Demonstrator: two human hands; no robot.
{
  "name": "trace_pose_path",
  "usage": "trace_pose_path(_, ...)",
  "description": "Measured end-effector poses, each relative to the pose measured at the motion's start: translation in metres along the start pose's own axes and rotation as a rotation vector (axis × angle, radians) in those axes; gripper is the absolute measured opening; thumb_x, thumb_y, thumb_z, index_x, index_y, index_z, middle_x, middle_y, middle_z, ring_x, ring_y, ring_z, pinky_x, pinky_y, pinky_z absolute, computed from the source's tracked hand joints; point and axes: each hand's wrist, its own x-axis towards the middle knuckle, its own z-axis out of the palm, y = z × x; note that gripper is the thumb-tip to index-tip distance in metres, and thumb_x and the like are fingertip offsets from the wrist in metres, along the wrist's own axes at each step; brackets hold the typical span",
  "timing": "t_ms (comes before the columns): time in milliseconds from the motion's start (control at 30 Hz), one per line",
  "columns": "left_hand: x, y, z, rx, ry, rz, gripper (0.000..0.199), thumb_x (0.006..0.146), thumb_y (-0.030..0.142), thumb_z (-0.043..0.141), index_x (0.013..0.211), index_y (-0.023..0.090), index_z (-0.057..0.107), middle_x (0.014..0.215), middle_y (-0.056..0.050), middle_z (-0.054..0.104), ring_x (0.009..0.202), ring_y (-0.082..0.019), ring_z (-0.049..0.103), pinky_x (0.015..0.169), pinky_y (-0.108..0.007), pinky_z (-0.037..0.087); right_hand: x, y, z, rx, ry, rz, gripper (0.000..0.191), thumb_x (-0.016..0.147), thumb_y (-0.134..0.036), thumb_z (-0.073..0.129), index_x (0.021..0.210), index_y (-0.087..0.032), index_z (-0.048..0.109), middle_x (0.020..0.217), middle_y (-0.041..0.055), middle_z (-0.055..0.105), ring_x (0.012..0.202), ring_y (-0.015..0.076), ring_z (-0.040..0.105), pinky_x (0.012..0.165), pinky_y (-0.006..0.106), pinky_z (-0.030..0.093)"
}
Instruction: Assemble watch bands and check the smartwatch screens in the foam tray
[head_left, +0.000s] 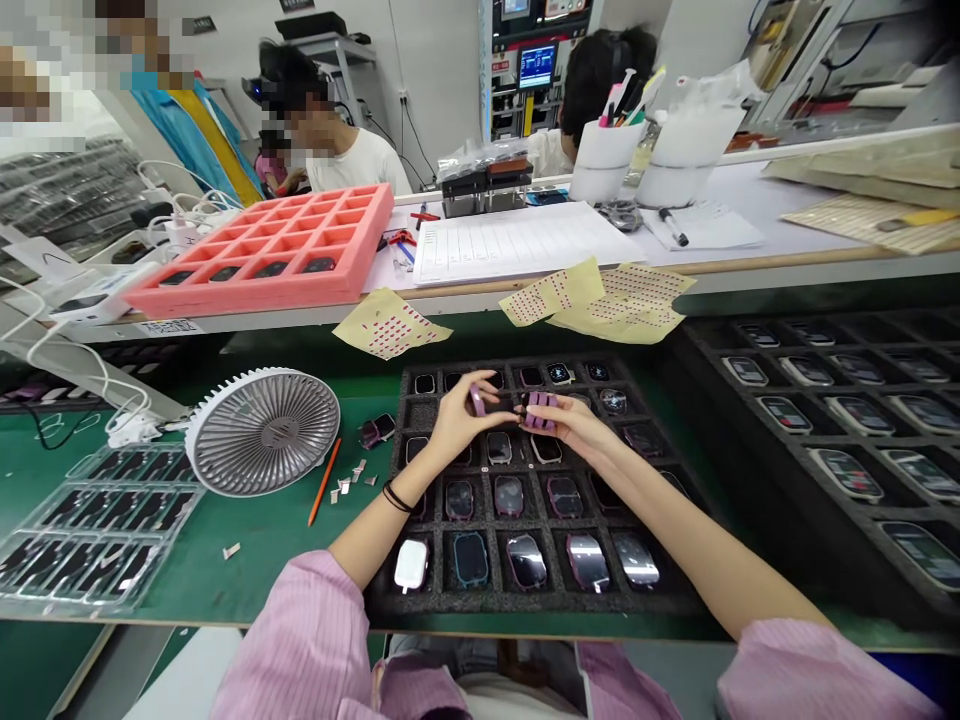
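Over the black foam tray [480, 590] of smartwatches, my two hands are raised close together. My left hand [461, 412] is closed with a small purple piece [478, 401] between its fingers, seen edge-on. Several purple pieces [541, 411], side by side like a stack of watch frames, are in the closed fingers of my right hand [568, 420]. Their exact kind is too small to tell. In the tray's front row lie a white-faced watch [411, 565] and a blue-rimmed watch [471, 558]. Some watches at the back are hidden by my hands.
A round grey fan [262, 432] stands left, beside an orange pencil [324, 482]. Clear trays of black parts [97, 520] lie farther left. Another watch tray [825, 420] is at right. A pink foam tray [262, 250] rests on the shelf; people sit beyond.
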Motion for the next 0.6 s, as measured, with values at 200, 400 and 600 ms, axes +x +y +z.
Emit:
trace_pose_path(200,0.007,-0.005,0.001,-0.652,0.146,-0.653,0.032,0.076,0.034,0.066,0.102,0.015,0.063,0.072,0.003,0.047,0.057,-0.004,0.046,0.046,-0.015,0.03,0.008,0.004,-0.007,-0.002,0.054,-0.027,0.029,0.053,-0.013,0.088,0.076,-0.013,0.07,0.078,0.0074,0.074,0.071,0.0204,0.072,0.075,0.036,0.061)
trace_pose_path(400,0.004,-0.004,0.003,-0.768,0.08,-0.677,0.03,0.067,0.012,0.055,0.094,0.014,0.067,0.076,0.001,0.052,0.062,-0.006,0.05,0.054,-0.019,0.037,0.006,0.01,-0.005,-0.015,0.048,-0.028,0.037,0.048,-0.015,0.09,0.081,-0.014,0.073,0.074,0.0052,0.075,0.066,0.0182,0.072,0.071,0.032,0.061)
trace_pose_path(600,0.002,-0.005,0.003,-0.799,0.085,-0.632,0.031,0.065,0.009,0.054,0.091,0.014,0.07,0.083,-0.002,0.059,0.067,-0.007,0.053,0.06,-0.019,0.04,0.005,0.012,-0.005,-0.074,0.029,-0.036,0.04,0.047,-0.017,0.091,0.084,-0.015,0.074,0.079,0.0066,0.076,0.068,0.0192,0.072,0.072,0.032,0.061)
